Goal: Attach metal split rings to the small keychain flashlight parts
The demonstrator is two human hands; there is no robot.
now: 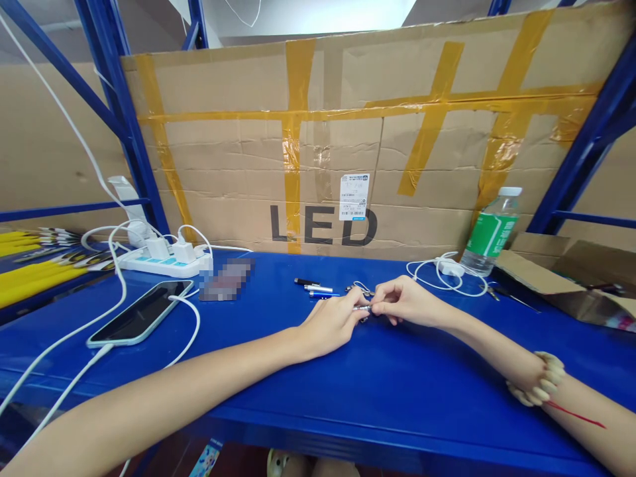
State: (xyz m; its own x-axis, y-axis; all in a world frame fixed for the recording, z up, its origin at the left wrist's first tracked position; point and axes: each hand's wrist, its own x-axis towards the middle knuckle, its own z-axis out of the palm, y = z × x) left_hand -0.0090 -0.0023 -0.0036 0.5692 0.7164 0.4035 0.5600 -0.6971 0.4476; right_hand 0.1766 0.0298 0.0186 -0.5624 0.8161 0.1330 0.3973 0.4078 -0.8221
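Observation:
Both hands meet over the blue tabletop (397, 377), fingertips nearly together. My left hand (330, 321) is closed around a small silver metal tube (362, 308), which pokes out between thumb and forefinger. At the tube's right end, my right hand (405, 301) pinches with thumb and fingers; any small part inside that pinch is hidden. Just beyond my left hand lie a black pen-like tube (307, 283), a silver one (318, 289) and a blue one (324, 295). Some small metal pieces (358, 286) sit behind the fingers, partly covered.
To the left are a phone (144, 315) with white cables and a power strip (166, 265) holding chargers. A water bottle (491, 232), a coiled white cable (450, 268) and an open cardboard box (571, 278) stand right. A large carton (238, 165) walls off the back.

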